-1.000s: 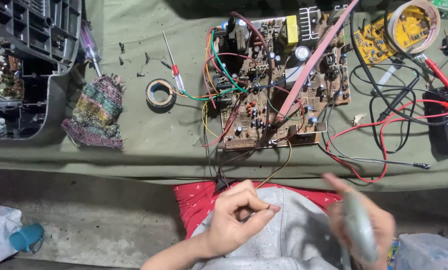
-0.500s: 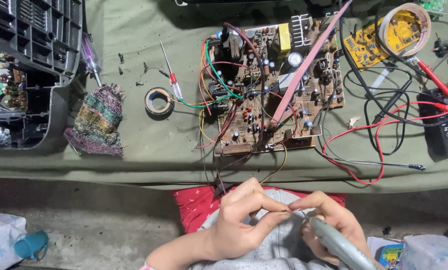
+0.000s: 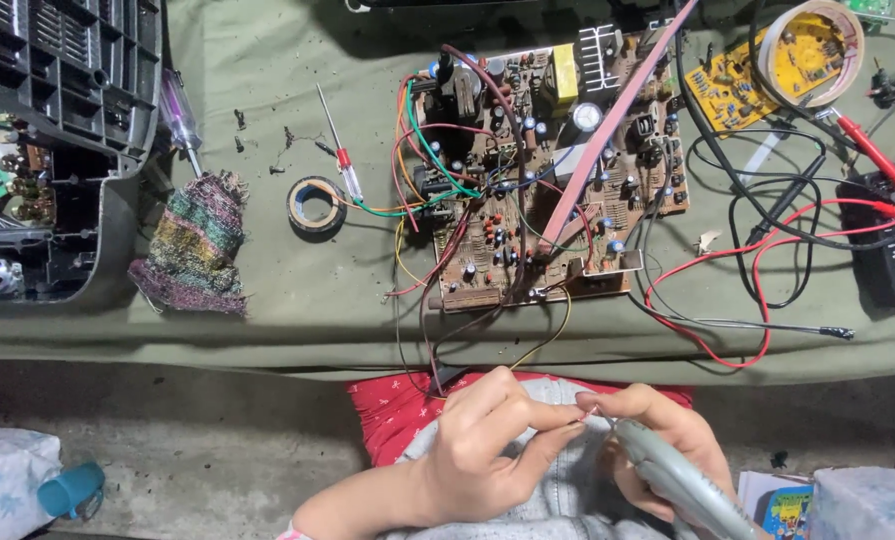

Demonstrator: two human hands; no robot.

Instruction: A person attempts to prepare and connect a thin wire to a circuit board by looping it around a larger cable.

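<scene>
grey tool (image 3: 682, 485), tip behind fingers (image 3: 567, 420)

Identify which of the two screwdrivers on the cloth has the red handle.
The thin screwdriver beside the tape roll; the other screwdriver, by the grey casing, has a clear purple handle.

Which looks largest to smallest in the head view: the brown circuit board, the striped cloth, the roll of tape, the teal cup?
1. Brown circuit board
2. Striped cloth
3 and 4. Roll of tape and teal cup look alike; the cup sits on the lower floor, so unranked.
</scene>
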